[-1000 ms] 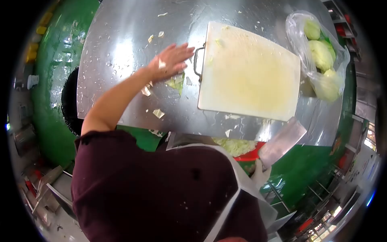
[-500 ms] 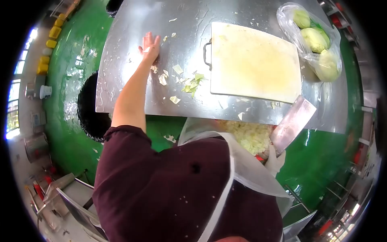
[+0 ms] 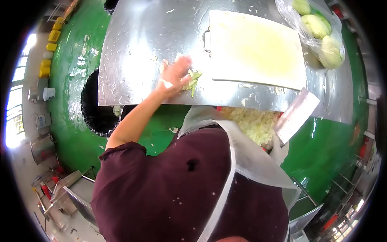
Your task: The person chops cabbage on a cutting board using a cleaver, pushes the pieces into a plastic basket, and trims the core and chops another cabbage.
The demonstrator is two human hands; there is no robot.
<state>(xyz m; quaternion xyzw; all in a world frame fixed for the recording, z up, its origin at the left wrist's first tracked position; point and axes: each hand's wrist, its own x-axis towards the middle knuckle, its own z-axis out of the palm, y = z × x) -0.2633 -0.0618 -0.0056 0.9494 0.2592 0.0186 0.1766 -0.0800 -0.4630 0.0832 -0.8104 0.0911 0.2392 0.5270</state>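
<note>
My bare left hand (image 3: pixel 174 77) is on the near left part of the steel table (image 3: pixel 133 60), fingers apart and somewhat blurred. Cabbage scraps (image 3: pixel 194 80) lie against it, green bits at its right side and pale bits by the fingertips. Below the table's near edge, my gloved right hand (image 3: pixel 279 152) is closed round the handle of a cleaver (image 3: pixel 298 115), whose broad blade points up and to the right. Beside that hand, chopped cabbage (image 3: pixel 254 124) fills a container in front of my apron; the container is mostly hidden.
A white cutting board (image 3: pixel 258 48) with a metal handle lies on the table. At the far right stands a clear plastic bag (image 3: pixel 320 38) of cabbages. A black-lined bin (image 3: pixel 94 111) is on the green floor to the left.
My left hand has swept right and nearer to me across the table, reaching the scraps. The right hand still holds the cleaver, and the camera view has shifted slightly.
</note>
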